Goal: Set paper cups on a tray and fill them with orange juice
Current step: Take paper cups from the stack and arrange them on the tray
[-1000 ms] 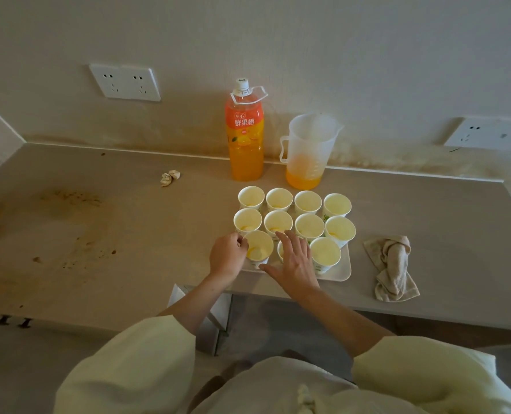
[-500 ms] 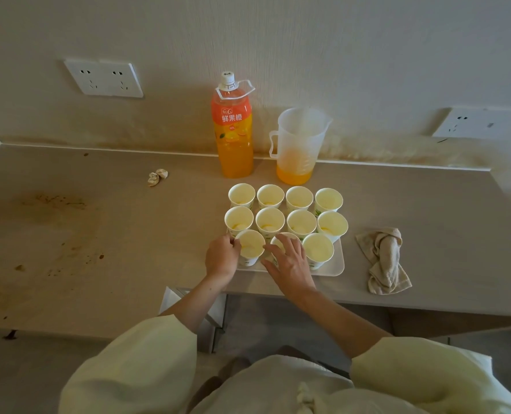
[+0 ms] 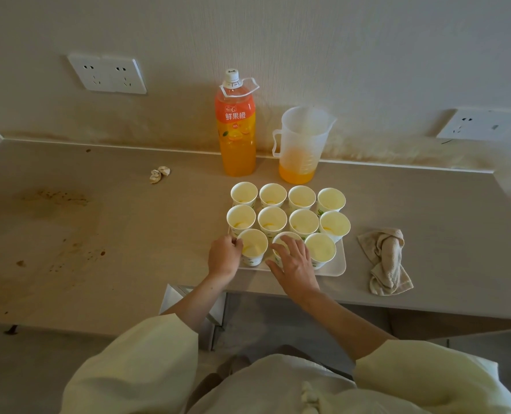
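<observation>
Several paper cups stand in rows on a white tray [image 3: 336,265] at the counter's front edge; some show a little orange juice at the bottom. My left hand [image 3: 224,256] grips the front-left cup [image 3: 252,248] by its left side. My right hand [image 3: 293,264] lies over the front-middle cup [image 3: 281,239], fingers spread and curved around its rim, hiding most of it. An orange juice bottle [image 3: 238,130], capped, stands against the wall. Beside it is a clear plastic jug [image 3: 302,144] with juice at its bottom.
A crumpled beige cloth [image 3: 387,259] lies right of the tray. A small paper wad [image 3: 159,174] sits left of the bottle. Brown stains [image 3: 57,201] mark the counter's left part. Wall sockets [image 3: 108,73] are above, another socket [image 3: 478,124] at the right.
Both hands stay on the same two front cups. Only the camera view has shifted slightly.
</observation>
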Tool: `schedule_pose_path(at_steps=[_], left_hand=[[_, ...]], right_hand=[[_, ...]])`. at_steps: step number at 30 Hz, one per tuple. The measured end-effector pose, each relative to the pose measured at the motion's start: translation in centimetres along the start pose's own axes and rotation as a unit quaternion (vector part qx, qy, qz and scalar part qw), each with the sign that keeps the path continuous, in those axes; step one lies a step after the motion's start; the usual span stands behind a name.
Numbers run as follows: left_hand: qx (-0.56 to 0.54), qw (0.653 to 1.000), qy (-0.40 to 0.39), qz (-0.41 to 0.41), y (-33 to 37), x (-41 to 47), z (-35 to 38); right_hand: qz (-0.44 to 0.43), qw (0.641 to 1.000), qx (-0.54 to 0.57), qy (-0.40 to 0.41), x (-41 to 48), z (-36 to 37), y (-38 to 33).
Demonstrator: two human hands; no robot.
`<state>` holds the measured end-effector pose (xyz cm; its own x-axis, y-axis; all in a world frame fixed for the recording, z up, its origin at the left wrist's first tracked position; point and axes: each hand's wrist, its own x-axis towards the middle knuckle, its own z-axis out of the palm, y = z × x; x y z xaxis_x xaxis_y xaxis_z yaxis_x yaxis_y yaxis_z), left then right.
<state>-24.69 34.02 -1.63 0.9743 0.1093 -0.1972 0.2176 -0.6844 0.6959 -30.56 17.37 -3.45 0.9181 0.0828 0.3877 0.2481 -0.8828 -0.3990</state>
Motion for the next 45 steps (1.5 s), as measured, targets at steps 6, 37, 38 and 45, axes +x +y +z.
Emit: schedule_pose_path(at_steps=[6,37,38,45], left_hand=[[-0.003,1.000,-0.009,0.002,0.0,0.0,0.0],[0.195,0.917,-0.013,0.348,6.1,-5.9,6.2],[0.196,0.916,-0.014,0.350,6.1,-5.9,6.3],[0.203,0.917,-0.048,0.340,6.3,-6.1,6.3]], right_hand=[[0.012,1.000,-0.016,0.005,-0.2,0.1,0.3],[0.155,0.988,-0.009,-0.023,-3.4,-5.5,4.8],[0.154,0.988,-0.006,-0.024,-3.4,-5.6,4.7],[0.205,0.975,0.017,-0.079,-3.5,-5.3,5.5]])
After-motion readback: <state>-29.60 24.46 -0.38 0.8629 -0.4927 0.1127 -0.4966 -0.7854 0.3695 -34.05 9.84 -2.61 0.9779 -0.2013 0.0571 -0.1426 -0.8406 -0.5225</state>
